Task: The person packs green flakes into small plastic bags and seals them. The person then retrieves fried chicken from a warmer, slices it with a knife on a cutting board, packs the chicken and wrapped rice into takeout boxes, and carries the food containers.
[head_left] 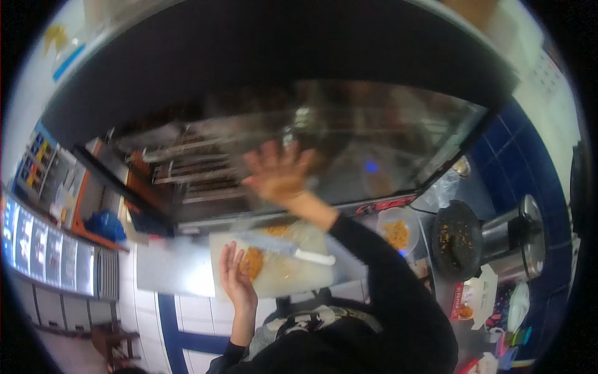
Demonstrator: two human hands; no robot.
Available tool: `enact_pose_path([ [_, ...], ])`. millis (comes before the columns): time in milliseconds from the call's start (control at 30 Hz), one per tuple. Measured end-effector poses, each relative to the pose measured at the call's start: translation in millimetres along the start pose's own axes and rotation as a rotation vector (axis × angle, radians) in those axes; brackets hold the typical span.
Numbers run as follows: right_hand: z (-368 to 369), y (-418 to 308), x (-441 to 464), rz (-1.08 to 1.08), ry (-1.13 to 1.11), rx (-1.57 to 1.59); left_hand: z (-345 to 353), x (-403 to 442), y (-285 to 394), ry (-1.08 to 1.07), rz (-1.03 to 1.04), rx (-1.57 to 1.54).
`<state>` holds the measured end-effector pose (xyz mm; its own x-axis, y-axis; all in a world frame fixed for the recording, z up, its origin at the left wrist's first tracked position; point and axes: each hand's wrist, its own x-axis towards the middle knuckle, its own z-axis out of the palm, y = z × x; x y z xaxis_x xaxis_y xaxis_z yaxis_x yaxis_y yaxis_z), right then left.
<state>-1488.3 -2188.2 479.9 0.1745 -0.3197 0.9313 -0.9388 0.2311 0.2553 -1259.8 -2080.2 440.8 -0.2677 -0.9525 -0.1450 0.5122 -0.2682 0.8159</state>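
Observation:
My right hand (280,174) is raised with its fingers spread wide, in front of or against the dark glass door (374,124) of a large cabinet; whether it touches cannot be told. My left hand (235,280) is open at the left part of a pale cutting board (299,283), fingers stretched, beside a golden-brown breaded piece of food (252,265). It overlaps the food's edge, and contact is unclear. Across the board lies a knife with a white handle (314,257). Behind the blade are small orange-brown food pieces (275,230).
Right of the board stands a clear tub of orange-yellow pieces (397,234). Farther right are a dark round pan (456,240), metal pots (523,243) and an open food box (476,299). A metal counter (177,265) extends left, and a lit fridge (50,249) stands beyond.

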Motion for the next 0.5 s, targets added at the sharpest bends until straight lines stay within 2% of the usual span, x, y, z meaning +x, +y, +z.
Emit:
enact_pose_path([
  [33,4.2,-27.5,5.4,-0.023,-0.084,0.034,14.1,1.6,2.3,0.029,0.156,0.040],
  [67,-3.5,-52.0,19.6,-0.003,-0.115,0.202,26.1,1.3,5.3,0.070,0.314,0.075],
  [100,-16.5,-68.3,36.5,-0.033,-0.144,0.374,35.8,0.7,9.8,0.043,0.329,0.068],
  [133,-42.0,-75.6,54.9,-0.036,-0.188,0.640,44.7,1.3,15.7,0.057,0.482,0.055],
  [167,-59.2,-73.7,69.9,-0.043,-0.164,0.626,54.0,2.3,23.0,0.075,0.635,0.037],
  [200,-75.3,-67.8,79.7,-0.092,-0.277,0.870,65.2,1.1,32.5,0.074,0.770,0.004],
  [233,-95.3,-59.1,89.2,-0.143,-0.400,1.114,70.7,3.9,39.1,0.065,0.779,-0.007],
  [300,-137.8,9.0,143.7,-0.276,0.106,0.880,75.0,10.2,53.0,0.062,1.077,0.070],
  [333,-149.8,35.9,179.1,-0.225,0.387,0.951,80.5,15.3,60.0,0.061,1.119,0.073],
  [367,-167.0,65.1,212.6,-0.203,0.522,0.905,89.2,19.2,72.4,0.022,1.186,0.140],
  [433,-167.3,118.0,270.1,-0.193,0.590,0.491,103.8,38.5,100.2,-0.010,1.383,0.453],
  [467,-181.8,132.3,308.0,-0.189,0.642,0.475,116.4,48.6,116.5,0.008,1.471,0.640],
  [500,-195.9,146.8,345.9,-0.184,0.694,0.458,129.0,64.5,124.5,0.115,1.458,0.757],
])
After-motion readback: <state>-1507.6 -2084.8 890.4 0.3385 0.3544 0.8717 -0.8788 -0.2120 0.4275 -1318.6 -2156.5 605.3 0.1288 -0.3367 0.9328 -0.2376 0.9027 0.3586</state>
